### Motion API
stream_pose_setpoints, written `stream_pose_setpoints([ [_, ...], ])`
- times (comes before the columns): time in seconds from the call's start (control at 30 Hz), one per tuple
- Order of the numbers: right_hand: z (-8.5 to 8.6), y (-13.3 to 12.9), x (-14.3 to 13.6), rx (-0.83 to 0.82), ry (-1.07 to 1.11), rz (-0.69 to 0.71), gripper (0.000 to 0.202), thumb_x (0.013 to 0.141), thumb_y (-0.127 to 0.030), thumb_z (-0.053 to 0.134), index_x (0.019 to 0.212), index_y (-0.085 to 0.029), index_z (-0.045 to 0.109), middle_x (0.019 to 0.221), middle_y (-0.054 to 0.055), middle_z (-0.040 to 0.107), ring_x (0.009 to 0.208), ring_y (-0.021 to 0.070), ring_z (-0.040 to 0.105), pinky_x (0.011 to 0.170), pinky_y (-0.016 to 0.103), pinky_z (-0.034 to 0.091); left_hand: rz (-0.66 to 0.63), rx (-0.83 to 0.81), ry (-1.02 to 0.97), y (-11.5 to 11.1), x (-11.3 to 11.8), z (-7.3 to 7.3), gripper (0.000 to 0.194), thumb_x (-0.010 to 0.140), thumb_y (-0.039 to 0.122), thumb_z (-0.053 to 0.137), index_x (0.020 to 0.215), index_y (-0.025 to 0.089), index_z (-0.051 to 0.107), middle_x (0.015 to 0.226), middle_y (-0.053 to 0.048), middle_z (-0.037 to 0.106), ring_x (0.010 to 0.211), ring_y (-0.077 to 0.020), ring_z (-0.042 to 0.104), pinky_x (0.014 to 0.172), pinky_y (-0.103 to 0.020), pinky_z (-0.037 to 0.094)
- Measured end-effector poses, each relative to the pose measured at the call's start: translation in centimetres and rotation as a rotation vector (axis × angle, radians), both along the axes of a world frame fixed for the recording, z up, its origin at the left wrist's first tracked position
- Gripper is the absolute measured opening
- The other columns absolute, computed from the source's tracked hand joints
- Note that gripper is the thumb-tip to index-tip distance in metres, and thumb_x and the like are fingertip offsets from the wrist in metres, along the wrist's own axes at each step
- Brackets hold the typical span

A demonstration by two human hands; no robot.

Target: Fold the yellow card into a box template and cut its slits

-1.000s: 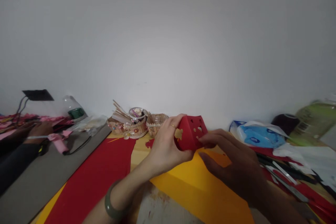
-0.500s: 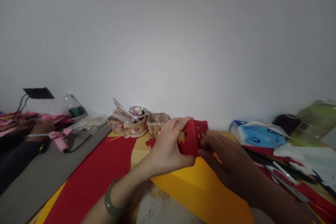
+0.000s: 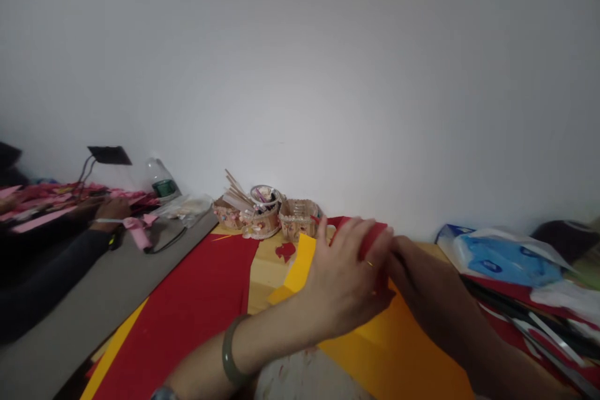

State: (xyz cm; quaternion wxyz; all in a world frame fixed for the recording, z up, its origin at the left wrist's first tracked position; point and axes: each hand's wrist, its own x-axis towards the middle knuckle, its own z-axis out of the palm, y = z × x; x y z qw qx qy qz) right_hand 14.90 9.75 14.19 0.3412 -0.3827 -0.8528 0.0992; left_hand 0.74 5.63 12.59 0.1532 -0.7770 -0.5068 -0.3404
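Observation:
My left hand (image 3: 340, 281), with a ring and a green bangle on the wrist, lies over a red folded-paper box (image 3: 372, 239). Its fingers are wrapped across the top and front of the paper. At the box's right side, my right hand (image 3: 417, 275) has its fingers closed on the edge; their tips are partly hidden. Most of the box and its cut-outs are covered by my hands. Below them lies yellow paper (image 3: 398, 344), and a yellow strip (image 3: 304, 259) stands up left of the box. A small red paper scrap (image 3: 285, 252) rests on the wooden table (image 3: 265, 272).
A large red sheet (image 3: 197, 300) lies to the left. Decorated baskets (image 3: 260, 225) with sticks stand by the wall. Right are a blue wipes pack (image 3: 510, 259) and scissors (image 3: 548, 350). Far left, another person's hand (image 3: 112, 207) is beside a pink corded tool (image 3: 137, 233).
My left hand has turned over and now covers the box's front, which showed its cut-outs before. The yellow strip has come into sight. The view has swung slightly left.

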Motion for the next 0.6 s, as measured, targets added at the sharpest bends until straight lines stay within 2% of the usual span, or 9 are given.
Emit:
stream_pose_setpoints([
  [0.1, 0.0, -0.2, -0.2, -0.035, 0.033, -0.033, 0.023, 0.085, -0.035, 0.031, 0.066, -0.026, 0.041, 0.053, 0.0, 0.056, 0.046, 0.0176, 0.053, 0.044, 0.027, 0.035, -0.026, 0.022, 0.042, 0.4, 0.8, -1.5, 0.077, 0.076, 0.031, 0.06, 0.139, 0.013, 0.02, 0.135, -0.017, 0.048, 0.127, -0.0309, 0.039, 0.104, -0.067, 0.019],
  [0.2, -0.1, -0.2, 0.0, -0.071, 0.067, -0.027, 0.024, 0.085, -0.036, 0.033, 0.065, -0.026, 0.041, 0.053, -0.002, 0.055, 0.047, 0.0168, 0.05, 0.045, 0.027, 0.036, -0.035, 0.05, 0.034, 0.8, 0.9, -2.4, 0.072, 0.078, 0.029, 0.058, 0.137, 0.012, 0.021, 0.13, -0.017, 0.052, 0.123, -0.0301, 0.044, 0.102, -0.064, 0.026],
  [0.37, -0.1, 0.3, 0.2, -0.166, 0.171, 0.028, 0.027, 0.085, -0.038, 0.035, 0.062, -0.025, 0.04, 0.052, -0.002, 0.051, 0.047, 0.0157, 0.048, 0.046, 0.028, 0.037, -0.1, 0.012, -0.058, 1.1, 0.5, -2.2, 0.074, 0.067, 0.025, 0.063, 0.131, 0.014, 0.028, 0.122, -0.015, 0.056, 0.115, -0.0293, 0.051, 0.103, -0.058, 0.029],
  [0.6, -0.2, 0.9, 0.2, -0.217, 0.239, 0.077, 0.028, 0.084, -0.038, 0.035, 0.061, -0.025, 0.044, 0.053, -0.003, 0.051, 0.049, 0.0148, 0.05, 0.047, 0.028, 0.041, -0.175, 0.014, -0.168, 1.2, 0.3, -2.1, 0.077, 0.06, 0.025, 0.068, 0.126, 0.019, 0.03, 0.121, -0.013, 0.058, 0.109, -0.0296, 0.056, 0.101, -0.059, 0.031],
])
